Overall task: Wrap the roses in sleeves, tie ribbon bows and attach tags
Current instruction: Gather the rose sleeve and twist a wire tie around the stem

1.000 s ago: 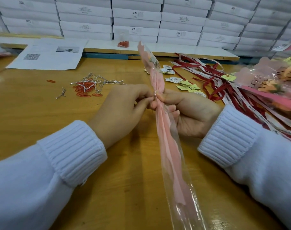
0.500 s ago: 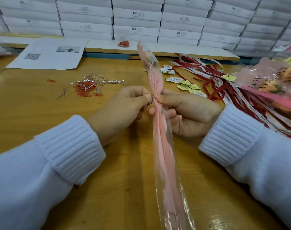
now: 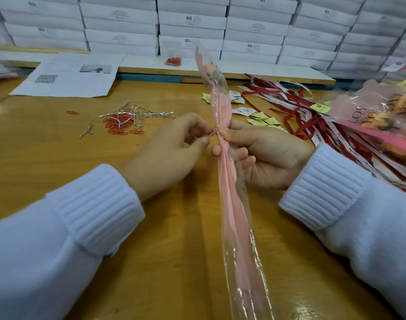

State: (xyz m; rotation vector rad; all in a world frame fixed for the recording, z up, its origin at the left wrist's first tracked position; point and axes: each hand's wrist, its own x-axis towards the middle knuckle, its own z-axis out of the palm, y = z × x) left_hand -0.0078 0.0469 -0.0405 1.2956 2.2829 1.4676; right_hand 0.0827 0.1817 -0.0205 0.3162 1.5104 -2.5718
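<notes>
A rose in a long pink and clear sleeve [image 3: 229, 181] stands slanted over the wooden table [image 3: 47, 153], its head [image 3: 212, 73] pointing away from me. My right hand [image 3: 262, 155] grips the gathered sleeve at its narrow neck. My left hand [image 3: 172, 148] pinches the ends of a silver twist tie [image 3: 214, 132] wound round that neck. Red and white ribbons [image 3: 296, 112] and small yellow and white tags [image 3: 259, 116] lie to the right behind my hands.
A heap of silver twist ties [image 3: 139, 113] and red rubber bands [image 3: 118, 125] lies left of my hands. Printed sheets [image 3: 68, 77] sit at the back left. Wrapped roses [image 3: 380, 116] pile up at the right. White boxes [image 3: 192, 21] are stacked along the back.
My left hand has drawn a little to the left of the sleeve, and the twist tie's ends now show between its fingertips. The sleeve has tilted slightly.
</notes>
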